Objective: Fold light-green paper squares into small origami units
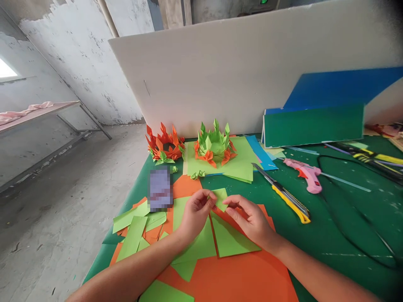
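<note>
A small light-green paper square [221, 196] is held up between my two hands, above the larger sheets. The thumb and fingers of my left hand [197, 213] are pinched on its left edge. At its right edge, the curled fingertips of my right hand [250, 218] close on the paper, though their exact contact is partly hidden. Under my hands lie cut green paper pieces [234, 241] on a large orange sheet [239, 279]. Behind them stand a green folded-paper crown [214, 142] with orange flowers and an orange folded-paper crown [165, 144] with green flowers.
Green and orange strips [134, 235] lie at left near a blurred-out purple rectangle [160, 188]. To the right are a yellow utility knife [291, 203] with its blade out and a pink glue gun [307, 174] with a cord. A white board [220, 79] stands behind.
</note>
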`<state>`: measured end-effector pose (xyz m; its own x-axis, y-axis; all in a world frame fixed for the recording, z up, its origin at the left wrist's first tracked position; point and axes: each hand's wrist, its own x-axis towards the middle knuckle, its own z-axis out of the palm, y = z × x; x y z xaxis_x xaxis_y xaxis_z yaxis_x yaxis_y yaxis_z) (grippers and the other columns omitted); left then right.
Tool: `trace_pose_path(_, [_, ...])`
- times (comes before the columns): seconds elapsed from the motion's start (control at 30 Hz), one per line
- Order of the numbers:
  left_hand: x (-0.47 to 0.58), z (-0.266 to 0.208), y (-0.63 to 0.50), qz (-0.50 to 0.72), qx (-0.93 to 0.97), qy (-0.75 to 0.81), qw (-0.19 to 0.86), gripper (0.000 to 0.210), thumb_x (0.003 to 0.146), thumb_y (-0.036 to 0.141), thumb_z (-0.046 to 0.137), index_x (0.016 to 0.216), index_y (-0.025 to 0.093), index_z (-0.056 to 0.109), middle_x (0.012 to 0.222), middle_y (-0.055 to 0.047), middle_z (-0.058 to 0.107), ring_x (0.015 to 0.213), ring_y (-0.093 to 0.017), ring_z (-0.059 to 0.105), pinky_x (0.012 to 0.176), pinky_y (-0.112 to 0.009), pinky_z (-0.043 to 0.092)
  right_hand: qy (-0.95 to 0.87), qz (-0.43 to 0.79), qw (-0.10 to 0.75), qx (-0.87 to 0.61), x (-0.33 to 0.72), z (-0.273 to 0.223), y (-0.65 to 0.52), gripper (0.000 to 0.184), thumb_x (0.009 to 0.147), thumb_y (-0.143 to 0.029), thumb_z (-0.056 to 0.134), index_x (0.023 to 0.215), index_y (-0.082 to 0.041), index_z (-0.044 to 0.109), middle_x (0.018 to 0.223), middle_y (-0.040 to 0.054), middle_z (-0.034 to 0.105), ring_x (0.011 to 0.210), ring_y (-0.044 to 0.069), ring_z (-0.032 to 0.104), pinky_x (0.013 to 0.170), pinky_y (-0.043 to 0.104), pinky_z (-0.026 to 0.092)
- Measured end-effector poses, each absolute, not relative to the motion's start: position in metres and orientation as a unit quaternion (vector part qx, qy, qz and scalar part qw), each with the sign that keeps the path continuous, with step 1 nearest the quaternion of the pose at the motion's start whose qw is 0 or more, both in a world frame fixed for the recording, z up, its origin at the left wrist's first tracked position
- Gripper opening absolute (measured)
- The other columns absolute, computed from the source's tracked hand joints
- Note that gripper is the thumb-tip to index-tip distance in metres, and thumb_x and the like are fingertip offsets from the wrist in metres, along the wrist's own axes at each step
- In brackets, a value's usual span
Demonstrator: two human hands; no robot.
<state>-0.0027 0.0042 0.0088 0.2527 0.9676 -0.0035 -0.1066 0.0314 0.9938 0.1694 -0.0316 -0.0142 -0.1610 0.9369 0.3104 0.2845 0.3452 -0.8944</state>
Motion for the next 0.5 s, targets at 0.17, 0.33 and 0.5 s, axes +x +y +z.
trace_pose_path(0.17, [-0.0051, 0.0104, 0.0034, 0.412, 0.555, 0.433, 0.578, 0.016, 0.083, 0.031, 0.063, 0.088, 0.017, 0.070, 0.086, -0.004, 0.068, 0.078, -0.014, 0.058, 0.072, -0.025, 0.046, -0.704, 0.318, 0.450, -0.448, 0.1692, -0.0098, -0.0319, 0.018, 0.091, -0.021, 0.052, 0.108, -0.026, 0.057, 0.103, 0.0057, 0.062, 0.095, 0.021, 0.059, 0.085, 0.033, 0.050])
trace_pose_path(0.33, [-0.0054, 0.0124, 0.0017, 0.388, 0.552, 0.442, 0.591, 0.021, 0.081, 0.034, 0.064, 0.089, 0.016, 0.070, 0.089, -0.005, 0.068, 0.076, -0.016, 0.060, 0.071, -0.027, 0.048, -0.698, 0.324, 0.447, -0.456, 0.1691, -0.0085, -0.0302, 0.014, 0.089, -0.023, 0.056, 0.102, -0.025, 0.059, 0.100, 0.0060, 0.061, 0.093, 0.021, 0.058, 0.084, 0.034, 0.050])
trace_pose_path(0.5, [-0.0064, 0.0094, 0.0023, 0.387, 0.549, 0.440, 0.596, 0.020, 0.080, 0.035, 0.065, 0.087, 0.017, 0.071, 0.090, -0.006, 0.067, 0.075, -0.016, 0.061, 0.072, -0.028, 0.051, -0.675, 0.376, 0.445, -0.453, 0.1699, -0.0087, -0.0297, 0.015, 0.086, -0.020, 0.057, 0.100, -0.024, 0.058, 0.100, 0.0047, 0.061, 0.093, 0.020, 0.059, 0.084, 0.031, 0.050])
